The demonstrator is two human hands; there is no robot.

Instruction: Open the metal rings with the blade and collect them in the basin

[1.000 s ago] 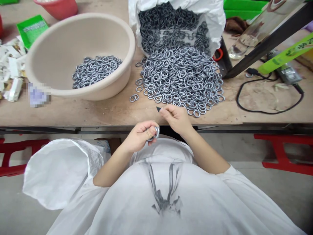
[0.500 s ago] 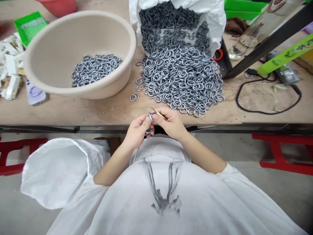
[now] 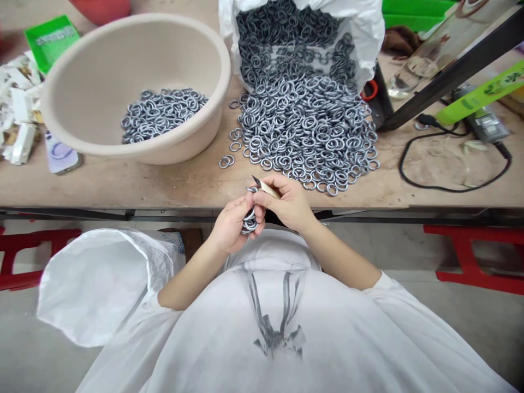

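My left hand [image 3: 233, 225] is closed around several grey rings [image 3: 249, 222] in its curled fingers. One more ring [image 3: 251, 189] sticks up at its fingertips, where both hands meet. My right hand [image 3: 291, 203] grips a small knife-like tool [image 3: 268, 189] with a pale handle and a dark pointed tip. That tip points up and left, close above the upper ring; whether it touches the ring I cannot tell. Just beyond my hands, a large pile of loose rings [image 3: 303, 125] spills from a white sack [image 3: 364, 43] onto the table.
A beige basin [image 3: 94, 60] holding more rings stands on the wooden table [image 3: 184, 188]. A phone [image 3: 61, 153] and white pieces [image 3: 20, 109] lie left of it. At right are a dark metal bar [image 3: 446, 71] and a black cable [image 3: 450, 188]. An open white bag [image 3: 94, 289] stands below.
The tool in my right hand has turned, showing a broader, darker tip. My left hand has rolled a little, so more rings show in it. The ring at the fingertips now lies flatter.
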